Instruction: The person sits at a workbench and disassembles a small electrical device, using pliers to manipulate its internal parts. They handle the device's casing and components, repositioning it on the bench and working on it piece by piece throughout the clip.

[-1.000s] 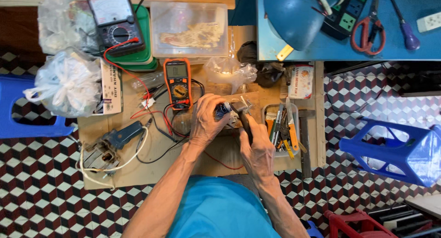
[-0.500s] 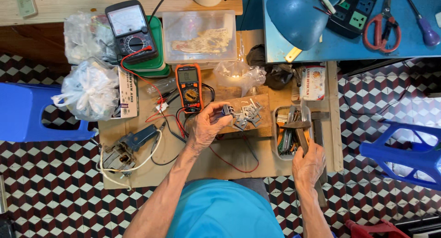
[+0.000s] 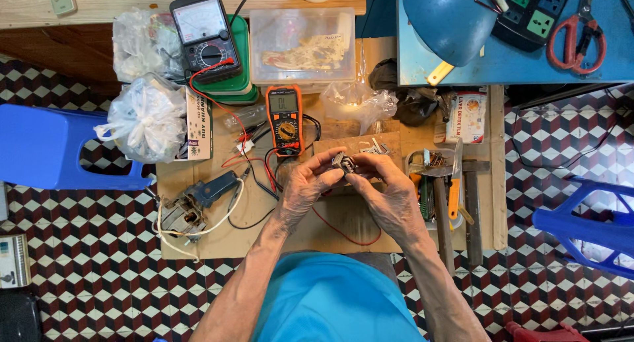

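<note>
Both hands together over tabletop [image 3: 218,239]: left hand [image 3: 305,187] and right hand [image 3: 389,195] pinch small grey part [image 3: 343,162] between fingertips, lifted for close look. Orange meter [image 3: 284,119] just beyond.

I see small part [image 3: 343,162]: grey, dull plastic look. Orange multimeter [image 3: 284,120]: matt rubbery casing, glossy screen. Workboard [image 3: 224,230]: bare rough wood. Bags [image 3: 146,117]: thin crinkled clear plastic. Scissors [image 3: 578,33]: glossy red plastic handles. Floor [image 3: 86,263]: smooth tile.
</note>
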{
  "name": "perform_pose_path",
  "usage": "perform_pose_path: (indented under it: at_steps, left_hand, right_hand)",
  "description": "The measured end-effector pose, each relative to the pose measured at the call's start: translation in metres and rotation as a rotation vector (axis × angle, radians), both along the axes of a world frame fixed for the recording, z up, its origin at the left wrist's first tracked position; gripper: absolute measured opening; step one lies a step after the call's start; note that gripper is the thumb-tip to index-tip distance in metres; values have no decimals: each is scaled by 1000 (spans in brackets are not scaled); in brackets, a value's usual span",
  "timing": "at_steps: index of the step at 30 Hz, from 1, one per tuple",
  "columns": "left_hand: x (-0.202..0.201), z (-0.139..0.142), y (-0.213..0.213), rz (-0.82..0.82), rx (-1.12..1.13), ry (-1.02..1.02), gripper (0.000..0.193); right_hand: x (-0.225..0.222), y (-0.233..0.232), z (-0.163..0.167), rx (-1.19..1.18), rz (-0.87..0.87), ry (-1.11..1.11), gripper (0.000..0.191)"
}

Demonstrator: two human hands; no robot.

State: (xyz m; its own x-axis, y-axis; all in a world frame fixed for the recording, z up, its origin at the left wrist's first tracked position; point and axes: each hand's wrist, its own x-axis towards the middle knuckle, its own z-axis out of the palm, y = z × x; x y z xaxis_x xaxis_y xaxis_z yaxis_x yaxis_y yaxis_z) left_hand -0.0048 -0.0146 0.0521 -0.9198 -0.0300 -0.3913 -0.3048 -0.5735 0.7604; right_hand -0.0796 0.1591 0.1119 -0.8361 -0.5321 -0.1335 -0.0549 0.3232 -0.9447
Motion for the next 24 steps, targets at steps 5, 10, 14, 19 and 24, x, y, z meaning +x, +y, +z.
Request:
perform_pose_path:
  at_steps: [5,10,14,19,24]
  left_hand:
    - [-1,-7,-2,-6,36,-27,56]
    - [-1,-19,0,4,-51,-26,54]
    - [-8,-29,8,62,7,58,50]
    - [-9,-34,11,87,-56,-2,46]
    - [-11,-34,8,95,-18,-34,45]
  right_hand:
    - [0,0,-8,6,-7,-21,36]
    - [1,3,-24,-25,-59,-154,36]
    - [-1,5,-37,-211,-109,-367,38]
    - [-2,6,-44,-213,-144,-467,38]
    - [-1,3,-46,-242,-172,-516,38]
